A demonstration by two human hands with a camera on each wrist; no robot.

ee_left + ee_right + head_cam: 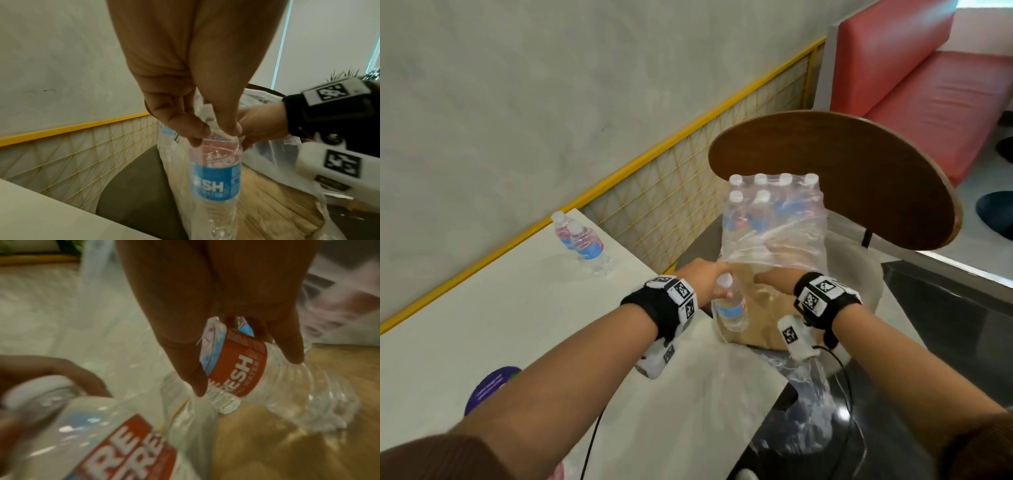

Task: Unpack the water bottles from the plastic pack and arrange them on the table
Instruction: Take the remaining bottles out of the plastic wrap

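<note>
**Both hands at the pack, one bottle coming out**

Your left hand (pixel 705 279) pinches a bottle (pixel 731 306) by its neck, thumb and fingers (pixel 180 128) curled round it just under the cap, and the bottle hangs upright at the torn mouth of the pack (pixel 774 226). Your right hand (pixel 777 279) reaches into that opening; from the right wrist its fingers (pixel 195 369) lie along a second bottle (pixel 242 368) inside the wrap, touching its red label, though you cannot tell if they grip it. The pack stands on a chair (pixel 859 178) beside the table (pixel 482 325), with capped bottles upright at its far end. Two unpacked bottles (pixel 582 243) stand together near the table's far edge. Loose wrap (pixel 808 387) trails off the chair.
</note>
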